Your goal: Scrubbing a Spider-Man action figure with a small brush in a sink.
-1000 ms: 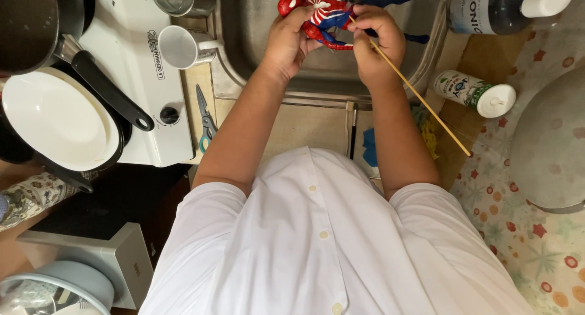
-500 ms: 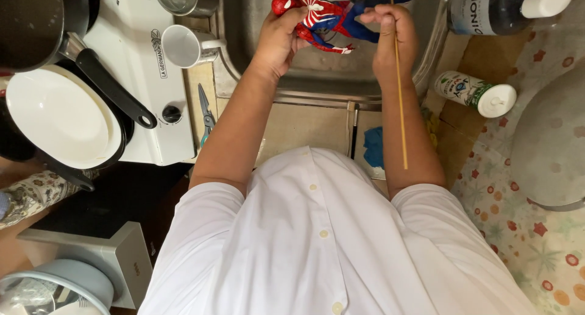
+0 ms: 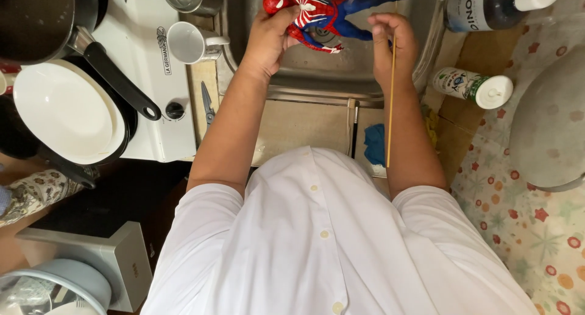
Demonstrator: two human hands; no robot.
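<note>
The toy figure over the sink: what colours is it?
Red and blue toy figure with a dark web pattern on the red parts; the head view shows it, held in the left hand.

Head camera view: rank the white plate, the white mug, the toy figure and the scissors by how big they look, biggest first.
1. White plate
2. Red and blue toy figure, held in the left hand
3. White mug
4. Scissors, though partly hidden, so unsure.

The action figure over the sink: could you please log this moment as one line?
left hand: grips red-and-blue action figure | right hand: pinches thin wooden stick | place: over steel sink
</note>
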